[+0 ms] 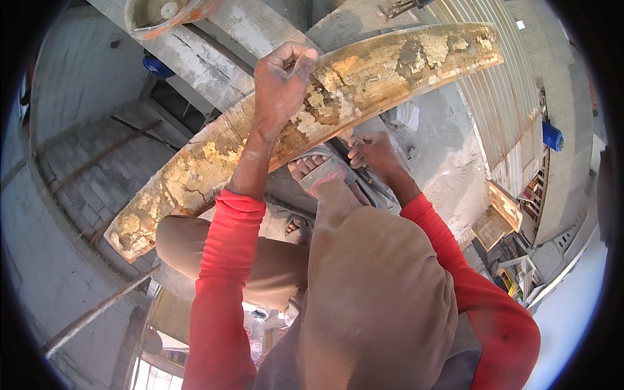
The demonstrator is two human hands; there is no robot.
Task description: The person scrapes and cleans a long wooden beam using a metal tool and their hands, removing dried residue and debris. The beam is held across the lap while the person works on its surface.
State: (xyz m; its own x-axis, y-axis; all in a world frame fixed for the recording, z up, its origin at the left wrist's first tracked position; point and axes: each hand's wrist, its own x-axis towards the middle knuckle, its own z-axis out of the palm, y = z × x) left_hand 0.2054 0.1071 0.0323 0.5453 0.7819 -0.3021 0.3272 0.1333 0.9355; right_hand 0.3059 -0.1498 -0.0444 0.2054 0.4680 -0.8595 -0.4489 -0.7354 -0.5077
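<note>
A long wooden plank (383, 71), crusted with cracked, flaking yellowish mortar, slants across from lower left to upper right in front of me. My left hand (285, 81) is closed with curled fingers and thumb together over the plank's upper middle. Whatever it pinches, if anything, is hidden. Just below the plank's near edge, my right hand (377, 156) is closed too, its fingers curled inward; I cannot make out anything in it. Close beside that hand is my sandalled foot (313, 168), partly behind the plank. My other sandalled foot (297, 227) is lower down.
A round mortar-stained basin (156, 29) with an orange rim stands at the upper left on grey beams. Corrugated sheets (500, 91) and a blue drum (552, 136) lie to the right. A wooden box (497, 218) sits lower right. At left the floor drops to a lower blockwork level (104, 169), with a pole (97, 315) nearby.
</note>
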